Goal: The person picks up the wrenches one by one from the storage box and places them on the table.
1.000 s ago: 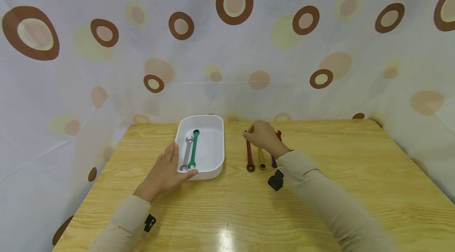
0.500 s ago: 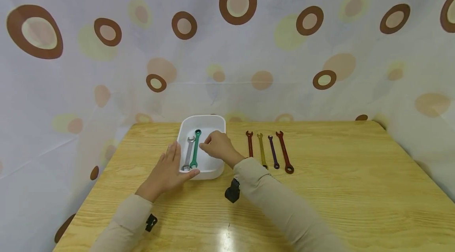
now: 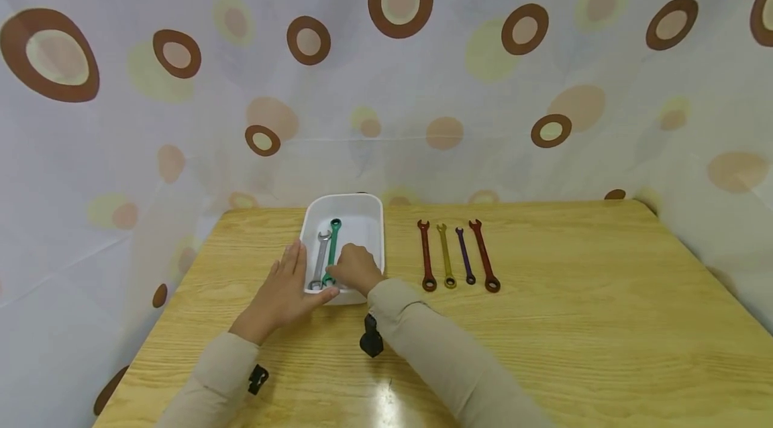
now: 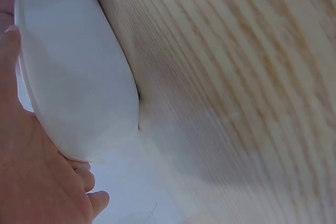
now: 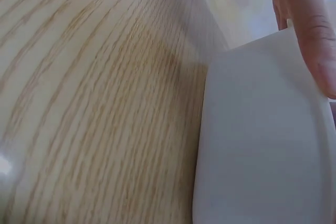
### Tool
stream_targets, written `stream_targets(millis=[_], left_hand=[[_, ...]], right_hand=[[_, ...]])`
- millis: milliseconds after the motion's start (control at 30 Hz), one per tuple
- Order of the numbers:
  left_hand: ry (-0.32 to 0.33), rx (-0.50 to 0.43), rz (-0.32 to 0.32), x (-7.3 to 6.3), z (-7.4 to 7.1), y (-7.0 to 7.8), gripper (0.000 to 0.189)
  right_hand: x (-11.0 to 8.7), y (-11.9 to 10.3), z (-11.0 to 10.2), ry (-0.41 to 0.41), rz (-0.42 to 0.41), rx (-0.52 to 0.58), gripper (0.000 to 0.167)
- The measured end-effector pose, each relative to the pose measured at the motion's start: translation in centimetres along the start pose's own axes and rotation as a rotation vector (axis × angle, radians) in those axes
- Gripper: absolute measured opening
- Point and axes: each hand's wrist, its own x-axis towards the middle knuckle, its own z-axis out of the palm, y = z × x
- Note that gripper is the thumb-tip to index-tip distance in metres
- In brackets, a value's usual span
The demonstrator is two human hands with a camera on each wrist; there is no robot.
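Observation:
A white plastic tray [image 3: 373, 240] stands on the table, with a silver combination wrench [image 3: 319, 257] and a green wrench [image 3: 333, 245] lying inside. My left hand [image 3: 274, 300] rests against the tray's near left corner, fingers straight along the left side and thumb along the front rim. Inside the tray, my right hand [image 3: 357, 269] is lowered with its fingertips at the lower part of the green wrench; I cannot tell whether they pinch it. The right wrist view shows the thumb [image 5: 317, 45] over the tray wall, while the fingertips are hidden.
Right of the tray, several wrenches lie side by side: a red one [image 3: 426, 257], a yellow one [image 3: 446, 257], a purple one [image 3: 465, 257] and a larger red one [image 3: 485, 257]. A patterned cloth [image 3: 338, 99] hangs behind the wooden table [image 3: 574, 321].
My right hand has moved left from above the row of wrenches, into the tray and down to the green wrench. My left hand has stayed at the tray's corner.

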Motion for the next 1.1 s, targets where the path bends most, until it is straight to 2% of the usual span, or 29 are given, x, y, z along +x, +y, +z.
stream_targets(millis=[300, 633, 867, 1100], left_hand=[[0.006, 0.019, 0.006, -0.1, -0.1, -0.3, 0.11], [0.001, 0.004, 0.002, -0.02, 0.05, 0.07, 0.11], [0.012, 0.01, 0.011, -0.03, 0.04, 0.03, 0.11], [0.007, 0.007, 0.002, -0.04, 0.11, -0.03, 0.111]], right_hand=[[0.0, -0.56, 0.41, -0.014, 0.024, -0.122, 0.025], [-0.21, -0.4, 0.32, 0.001, 0.038, -0.217, 0.024], [-0.05, -0.39, 0.38, -0.014, 0.063, -0.212, 0.014], [-0.27, -0.58, 0.17, -0.038, 0.089, -0.197, 0.016]])
